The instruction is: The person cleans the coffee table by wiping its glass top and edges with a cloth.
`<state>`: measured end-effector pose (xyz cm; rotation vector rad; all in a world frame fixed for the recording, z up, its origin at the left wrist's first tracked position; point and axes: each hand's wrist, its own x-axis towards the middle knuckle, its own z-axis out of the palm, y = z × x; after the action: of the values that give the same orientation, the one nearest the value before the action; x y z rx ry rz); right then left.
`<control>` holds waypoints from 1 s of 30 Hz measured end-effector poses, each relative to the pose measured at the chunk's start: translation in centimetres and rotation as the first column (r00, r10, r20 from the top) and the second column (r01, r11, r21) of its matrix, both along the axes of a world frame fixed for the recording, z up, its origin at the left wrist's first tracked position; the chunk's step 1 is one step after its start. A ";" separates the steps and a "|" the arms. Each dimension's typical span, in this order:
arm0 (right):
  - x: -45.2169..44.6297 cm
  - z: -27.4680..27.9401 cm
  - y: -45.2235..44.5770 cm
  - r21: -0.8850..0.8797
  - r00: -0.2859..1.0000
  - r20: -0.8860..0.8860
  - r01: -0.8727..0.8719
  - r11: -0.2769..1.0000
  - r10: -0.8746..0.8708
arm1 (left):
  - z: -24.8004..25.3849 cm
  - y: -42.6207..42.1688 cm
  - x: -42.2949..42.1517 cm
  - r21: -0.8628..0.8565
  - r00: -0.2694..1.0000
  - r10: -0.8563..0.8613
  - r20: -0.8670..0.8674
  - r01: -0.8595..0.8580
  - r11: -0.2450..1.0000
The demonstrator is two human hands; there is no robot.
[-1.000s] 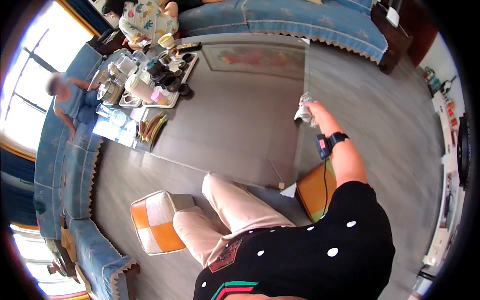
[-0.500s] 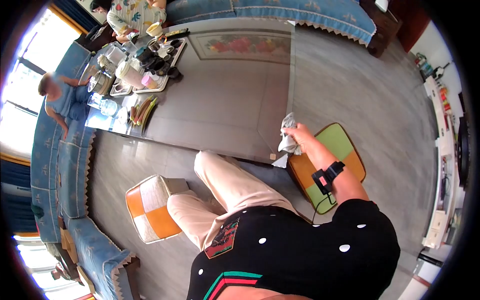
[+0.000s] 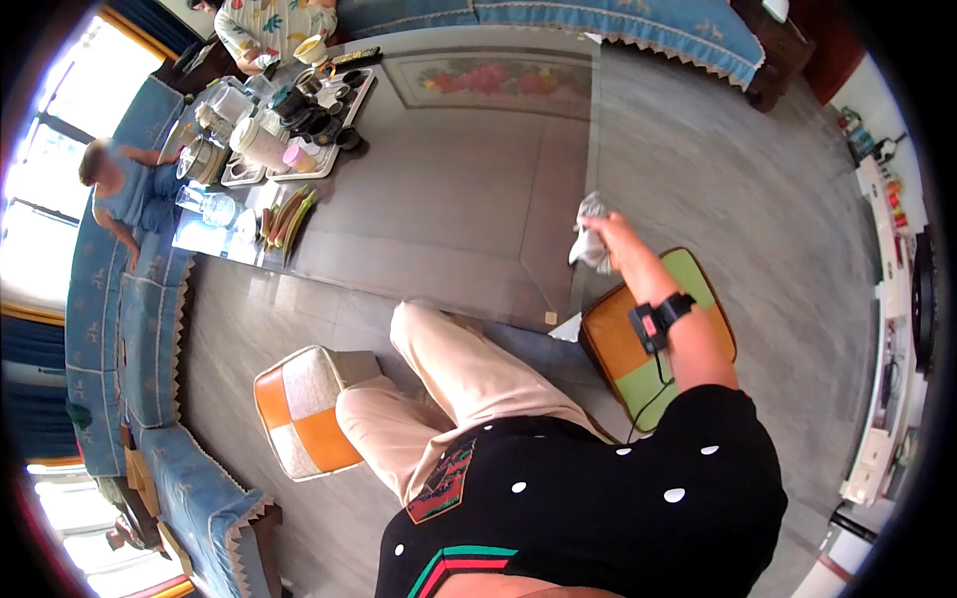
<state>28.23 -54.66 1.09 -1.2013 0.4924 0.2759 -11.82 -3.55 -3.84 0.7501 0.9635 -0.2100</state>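
Note:
My right hand (image 3: 618, 239) is closed around a crumpled pale grey cloth (image 3: 589, 245) at the right edge of the low glass-topped table (image 3: 449, 189). The cloth hangs against that edge. Part of my grip is hidden behind the cloth. A black band with a small device and a cable is strapped round my right forearm. My left hand is out of the picture.
Trays with cups and jars (image 3: 299, 130) and a bunch of bananas (image 3: 289, 221) are on the table's left. A green and orange stool (image 3: 638, 329) stands under my right arm, another stool (image 3: 311, 414) by my knees. Two people are at the far left.
My right hand has slid along the table's right edge, away from my body, carrying the cloth with it. The view has shifted slightly.

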 end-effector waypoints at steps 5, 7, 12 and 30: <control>10.3 -3.2 -4.5 -0.032 0.998 0.033 0.057 0.998 -0.056 | 0.4 -0.8 -0.2 0.008 0.999 0.031 -0.028 -0.031 0.999; 14.9 -4.5 -6.4 -0.098 0.995 0.014 0.095 0.991 -0.094 | 0.6 -1.3 -0.3 0.012 0.998 0.045 -0.043 -0.044 0.999; 23.2 -4.0 -9.1 -0.003 0.996 0.022 0.090 0.996 -0.090 | 1.0 -2.3 0.1 0.024 0.995 0.067 -0.068 -0.065 0.998; 20.8 -5.4 -9.0 -0.291 0.992 0.042 0.122 0.949 -0.115 | 1.3 -0.9 -3.0 0.020 0.991 0.133 0.016 -0.134 0.991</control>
<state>49.00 -63.63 -4.30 -1.4557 0.5964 0.0851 -14.85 -4.42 -2.54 0.7030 0.9992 -0.0771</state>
